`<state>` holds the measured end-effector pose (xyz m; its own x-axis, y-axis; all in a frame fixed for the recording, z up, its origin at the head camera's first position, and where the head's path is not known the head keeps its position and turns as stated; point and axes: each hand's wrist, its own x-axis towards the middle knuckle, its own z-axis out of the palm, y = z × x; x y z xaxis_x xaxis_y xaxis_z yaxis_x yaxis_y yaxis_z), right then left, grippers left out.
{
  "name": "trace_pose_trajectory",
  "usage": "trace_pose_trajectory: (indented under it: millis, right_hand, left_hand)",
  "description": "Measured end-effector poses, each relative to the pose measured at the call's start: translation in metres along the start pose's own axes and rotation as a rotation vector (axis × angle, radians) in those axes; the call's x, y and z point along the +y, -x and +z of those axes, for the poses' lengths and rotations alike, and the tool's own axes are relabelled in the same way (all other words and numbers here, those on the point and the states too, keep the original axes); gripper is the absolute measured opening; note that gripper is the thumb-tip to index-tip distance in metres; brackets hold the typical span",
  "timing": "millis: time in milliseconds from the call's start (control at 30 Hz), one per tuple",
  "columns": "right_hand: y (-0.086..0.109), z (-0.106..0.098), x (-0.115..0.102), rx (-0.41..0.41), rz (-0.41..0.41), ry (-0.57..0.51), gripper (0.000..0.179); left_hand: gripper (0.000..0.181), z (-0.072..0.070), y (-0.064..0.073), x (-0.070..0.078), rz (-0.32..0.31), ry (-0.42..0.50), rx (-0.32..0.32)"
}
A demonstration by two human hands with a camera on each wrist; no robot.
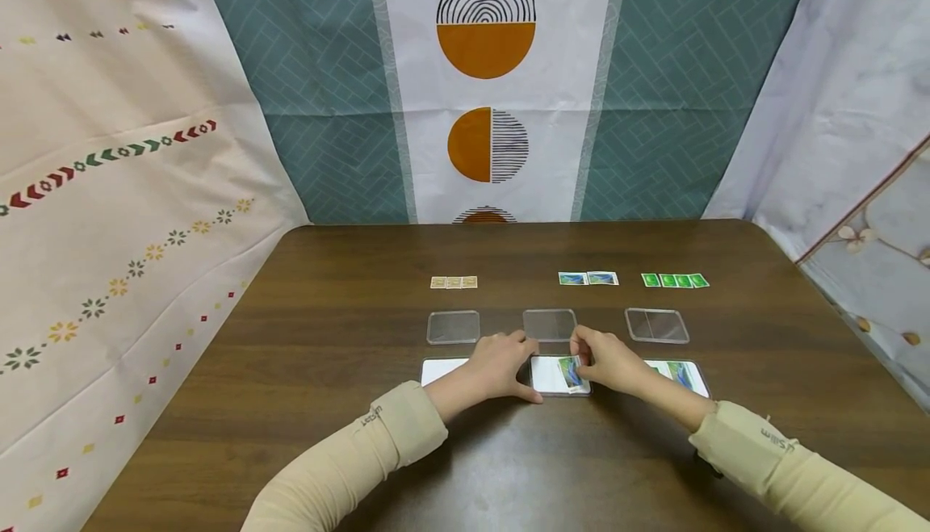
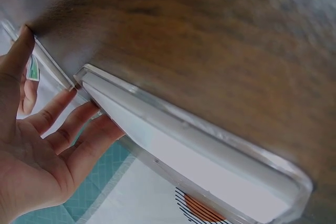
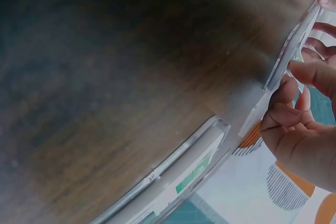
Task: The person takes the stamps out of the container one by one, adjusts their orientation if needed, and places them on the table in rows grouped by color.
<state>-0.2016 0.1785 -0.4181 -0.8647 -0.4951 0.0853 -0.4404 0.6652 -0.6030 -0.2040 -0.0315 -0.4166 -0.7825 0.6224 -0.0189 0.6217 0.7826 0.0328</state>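
Note:
A shallow clear case (image 1: 545, 377) with a white inside lies at the table's middle front. On its right half is a small blue-green picture card (image 1: 570, 372), its edge pinched between thumb and finger of my right hand (image 1: 610, 362). My left hand (image 1: 500, 366) rests at the case's left end, thumb at the front corner, index finger at the back corner. In the left wrist view its other fingers lie beside the left-hand white-filled case (image 2: 173, 150). A third case (image 1: 697, 379) with picture cards sits under my right forearm, which partly hides it.
Behind the cases lie three clear lids (image 1: 454, 328). Farther back are a row of tan cards (image 1: 454, 282), two blue picture cards (image 1: 588, 278) and several green cards (image 1: 675, 280). Patterned cloth (image 1: 327, 112) hangs behind the brown table (image 1: 327, 298).

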Motion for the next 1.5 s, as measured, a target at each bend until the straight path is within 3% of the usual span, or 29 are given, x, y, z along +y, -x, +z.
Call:
trace_pose_trajectory:
  millis: [233,600,800,1133,1367,1500]
  right_hand:
    - [-0.001,-0.003,0.004,-0.008,-0.034,-0.084,0.016]
    - [-0.002,-0.007,0.010,-0.117,-0.039,-0.244,0.011]
    - [-0.002,-0.010,0.011,-0.118,-0.042,-0.314,0.010]
    - [-0.007,-0.018,0.010,-0.118,-0.040,-0.318,0.012]
    - [-0.010,-0.023,0.012,-0.101,0.025,-0.216,0.014]
    - [-0.011,-0.024,0.012,-0.104,0.037,-0.254,0.010]
  left_hand:
    - [0.067,0.000,0.000,-0.001,0.003,-0.002,0.002]
    - [0.065,0.002,0.002,0.000,0.007,0.011,0.018]
    - [0.066,0.003,0.002,0.000,0.007,0.006,0.014]
    - [0.067,0.000,0.002,0.000,0.015,0.012,0.001]
    - [0.066,-0.001,0.002,0.000,0.014,0.011,0.008]
    - [0.065,-0.001,0.003,-0.001,0.018,0.008,0.023]
